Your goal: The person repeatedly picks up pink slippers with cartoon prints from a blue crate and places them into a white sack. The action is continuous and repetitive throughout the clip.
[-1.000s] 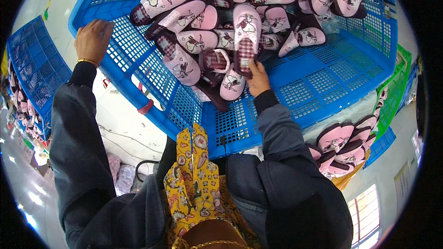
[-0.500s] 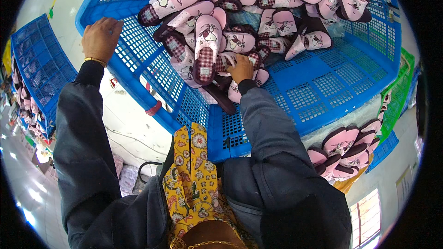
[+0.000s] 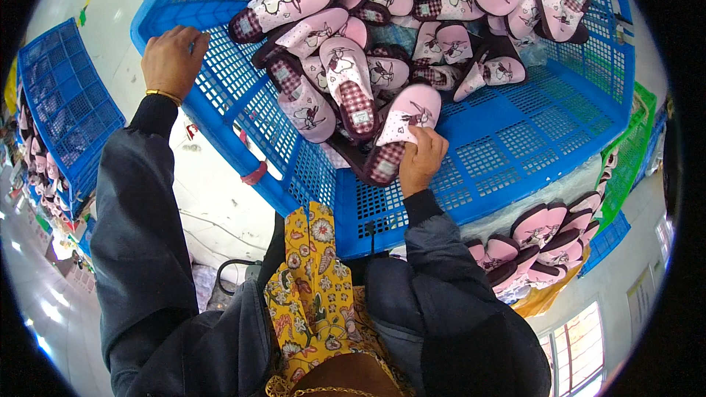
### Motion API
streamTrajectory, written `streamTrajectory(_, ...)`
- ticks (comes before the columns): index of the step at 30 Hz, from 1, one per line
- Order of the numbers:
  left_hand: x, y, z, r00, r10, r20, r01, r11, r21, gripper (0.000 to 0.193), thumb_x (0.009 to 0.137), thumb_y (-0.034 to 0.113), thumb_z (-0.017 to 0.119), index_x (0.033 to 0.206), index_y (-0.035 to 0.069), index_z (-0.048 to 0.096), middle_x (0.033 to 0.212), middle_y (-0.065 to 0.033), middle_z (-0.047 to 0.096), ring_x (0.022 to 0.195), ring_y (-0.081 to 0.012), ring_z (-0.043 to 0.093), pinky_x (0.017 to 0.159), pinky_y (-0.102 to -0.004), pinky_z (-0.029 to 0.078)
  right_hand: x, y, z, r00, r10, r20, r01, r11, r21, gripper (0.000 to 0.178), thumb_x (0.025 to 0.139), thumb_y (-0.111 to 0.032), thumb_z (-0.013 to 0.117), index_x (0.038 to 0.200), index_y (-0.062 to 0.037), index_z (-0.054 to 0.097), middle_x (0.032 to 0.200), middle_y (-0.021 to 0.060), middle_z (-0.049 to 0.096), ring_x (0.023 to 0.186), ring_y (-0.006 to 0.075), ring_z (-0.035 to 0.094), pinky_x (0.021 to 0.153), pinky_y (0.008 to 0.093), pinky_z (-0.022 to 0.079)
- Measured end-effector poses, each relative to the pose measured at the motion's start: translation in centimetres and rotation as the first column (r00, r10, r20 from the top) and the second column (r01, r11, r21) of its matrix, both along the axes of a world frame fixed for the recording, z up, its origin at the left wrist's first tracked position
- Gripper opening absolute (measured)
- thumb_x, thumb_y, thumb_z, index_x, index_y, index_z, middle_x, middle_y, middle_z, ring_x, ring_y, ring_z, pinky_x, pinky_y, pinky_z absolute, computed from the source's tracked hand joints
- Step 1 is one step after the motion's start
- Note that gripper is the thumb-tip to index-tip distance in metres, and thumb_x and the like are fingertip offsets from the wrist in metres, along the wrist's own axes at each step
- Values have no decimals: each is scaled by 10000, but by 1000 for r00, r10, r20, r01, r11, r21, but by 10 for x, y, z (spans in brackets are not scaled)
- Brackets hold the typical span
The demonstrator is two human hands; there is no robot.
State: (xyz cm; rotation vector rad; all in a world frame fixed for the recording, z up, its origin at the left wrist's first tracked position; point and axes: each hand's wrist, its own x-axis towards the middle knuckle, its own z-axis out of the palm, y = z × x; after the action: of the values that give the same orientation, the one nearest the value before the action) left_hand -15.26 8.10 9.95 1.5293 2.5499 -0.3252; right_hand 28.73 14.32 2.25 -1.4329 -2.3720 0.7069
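My right hand (image 3: 423, 159) is closed on the side of a pink slipper (image 3: 413, 108) with a cartoon figure on the toe and a dark checked insole. It is held tilted, toe up, over the near part of a large blue plastic basket (image 3: 507, 121). My left hand (image 3: 173, 64) is curled over the basket's left rim. Beside the held slipper lies another pink slipper (image 3: 346, 73), sole down, on the heap. Several more pink slippers with dark soles fill the basket's far and left parts, overlapping at all angles.
Below the basket on the right, several pink slippers (image 3: 540, 228) are stacked near a green crate (image 3: 634, 154). A blue crate (image 3: 66, 95) with slippers stands at the far left. A red tie (image 3: 255, 174) is on the basket's left edge.
My right hand has taken hold of a slipper from the heap and drawn it up and slightly right. The left hand stays at the rim; the view has shifted slightly.
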Motion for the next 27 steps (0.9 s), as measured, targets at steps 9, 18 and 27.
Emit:
streamTrajectory(9, -2, 2, 0, 1000, 1, 24, -1, 1000, -2, 218, 887, 312, 612, 875, 117, 707, 863, -41, 682, 761, -227, 614, 740, -356, 430, -116, -10, -10, 843, 410, -348, -397, 911, 111, 205, 747, -138, 652, 947, -181, 657, 980, -30, 581, 959, 205, 522, 842, 365, 407)
streamTrajectory(18, -3, -3, 1, 999, -12, 32, 12, 1000, 22, 197, 881, 298, 622, 893, 124, 713, 873, -37, 687, 767, -224, 624, 746, -361, 447, -115, -40, -43, 975, 126, -181, -161, 968, -194, 409, 726, -64, 649, 1130, -84, 582, 1100, 87, 563, 1048, 305, 505, 922, 423, 404)
streamTrajectory(27, 0, 1, -2, 1000, -18, 10, 17, 998, 60, 222, 878, 306, 610, 851, 109, 709, 835, -43, 678, 760, -231, 622, 740, -359, 433, -95, -67, -128, 854, -516, -68, 202, 449, -871, 515, 717, -171, 779, 1123, -24, 498, 818, 114, 653, 747, 223, 633, 679, 355, 492)
